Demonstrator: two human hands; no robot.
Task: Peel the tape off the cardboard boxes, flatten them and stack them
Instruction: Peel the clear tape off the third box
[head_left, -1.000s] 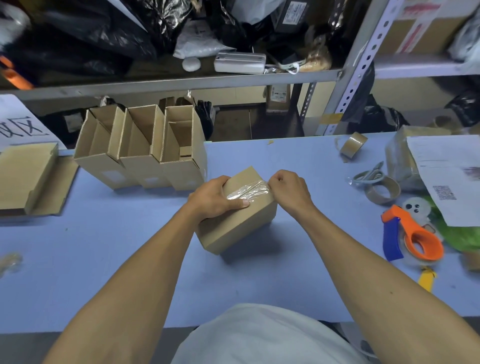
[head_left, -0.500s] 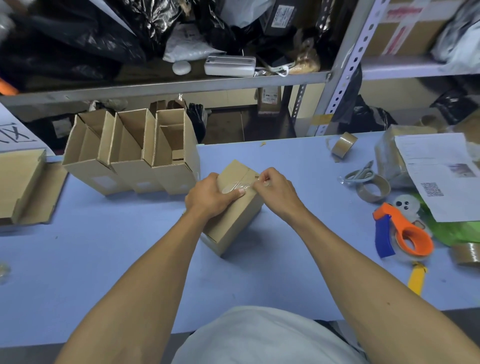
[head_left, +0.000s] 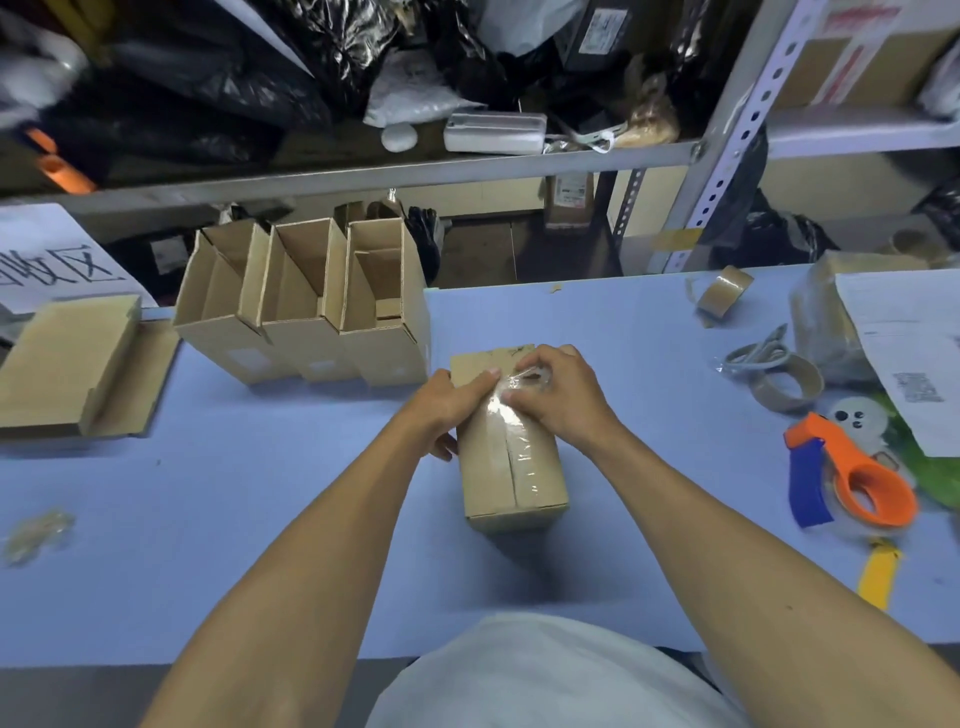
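A small closed cardboard box (head_left: 511, 483) lies on the blue table (head_left: 260, 519), its long side pointing toward me. Clear tape (head_left: 511, 415) runs along its top seam, partly lifted at the far end. My left hand (head_left: 447, 402) grips the box's left upper edge, thumb on top. My right hand (head_left: 558, 395) pinches the crumpled, peeled end of the tape above the box's far half. Three open-topped boxes (head_left: 306, 312) stand in a row behind, to the left.
A flattened cardboard piece (head_left: 67, 364) lies at far left. To the right are tape rolls (head_left: 789, 384), scissors (head_left: 758, 353), an orange and blue tape dispenser (head_left: 857, 478), and a wrapped parcel with papers (head_left: 904, 353). A wad of used tape (head_left: 36, 530) sits near the left edge. Shelving stands behind.
The box has been turned from a diagonal lie to point lengthwise toward me. My right hand has pulled more tape loose and bunched it in its fingers.
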